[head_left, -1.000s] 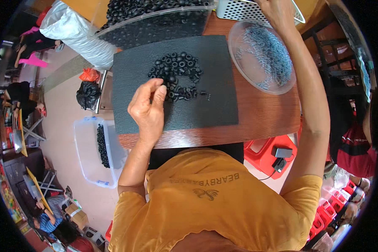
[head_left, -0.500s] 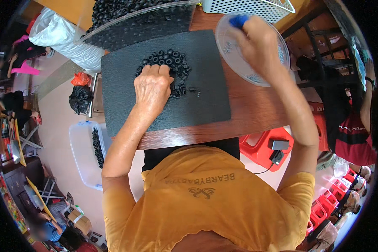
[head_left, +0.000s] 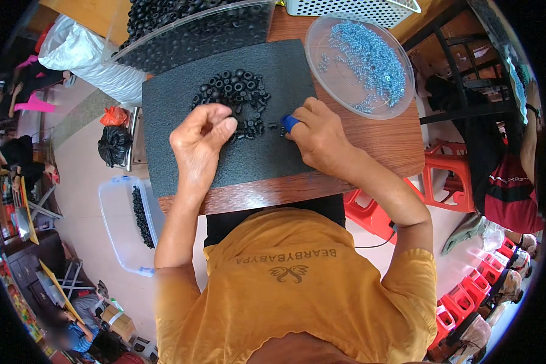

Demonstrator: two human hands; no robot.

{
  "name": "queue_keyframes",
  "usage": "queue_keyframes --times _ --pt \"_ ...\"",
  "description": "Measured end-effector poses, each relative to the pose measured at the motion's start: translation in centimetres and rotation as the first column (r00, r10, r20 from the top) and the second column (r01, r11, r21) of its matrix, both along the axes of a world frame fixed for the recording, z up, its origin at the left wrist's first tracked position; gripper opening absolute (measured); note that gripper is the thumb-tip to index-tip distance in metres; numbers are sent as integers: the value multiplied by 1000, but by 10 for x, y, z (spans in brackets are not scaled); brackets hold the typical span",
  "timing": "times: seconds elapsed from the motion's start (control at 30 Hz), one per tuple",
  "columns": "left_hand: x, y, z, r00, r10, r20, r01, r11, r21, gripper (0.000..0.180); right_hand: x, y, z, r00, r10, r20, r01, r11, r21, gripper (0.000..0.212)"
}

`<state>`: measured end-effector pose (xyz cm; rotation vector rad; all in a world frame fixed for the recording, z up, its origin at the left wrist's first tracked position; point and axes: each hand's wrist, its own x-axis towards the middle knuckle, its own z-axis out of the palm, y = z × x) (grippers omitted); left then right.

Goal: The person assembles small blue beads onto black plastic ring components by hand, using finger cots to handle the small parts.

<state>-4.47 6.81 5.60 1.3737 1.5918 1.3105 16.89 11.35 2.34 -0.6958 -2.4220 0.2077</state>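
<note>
A heap of small black ring-shaped parts (head_left: 235,85) lies on the dark mat (head_left: 176,164). At the heap's near left edge is my left hand (head_left: 199,142), its fingers curled in toward the thumb; whatever may be between them is too small to make out. My right hand (head_left: 324,136), wearing a blue finger cover (head_left: 290,123), rests low over the mat's right side. Its fingertips are pressed together by a few tiny pieces beside the heap, and what they pinch is hidden. Beyond it, a clear round dish (head_left: 321,60) holds many tiny bluish coil-like metal pieces (head_left: 370,64).
A large clear bin (head_left: 194,45) full of black parts stands at the mat's far edge. Behind the dish is a white perforated basket (head_left: 355,11). A clear tub (head_left: 118,224) sits on the floor at left, red stools (head_left: 449,179) at right.
My right hand has come from over the round dish down to the mat's right side. My left hand has drawn back slightly from the heap and turned, showing its thumb.
</note>
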Motion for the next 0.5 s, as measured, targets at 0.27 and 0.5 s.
queue_keyframes --times 0.27,0.5 --pt "9 -42 -21 827 8 562 78 989 -128 14 -11 -2 9 975 79 207 -112 981 155 9" --pt "17 -48 -31 751 12 660 129 978 -164 14 -16 3 4 985 -63 162 55 997 52 13"
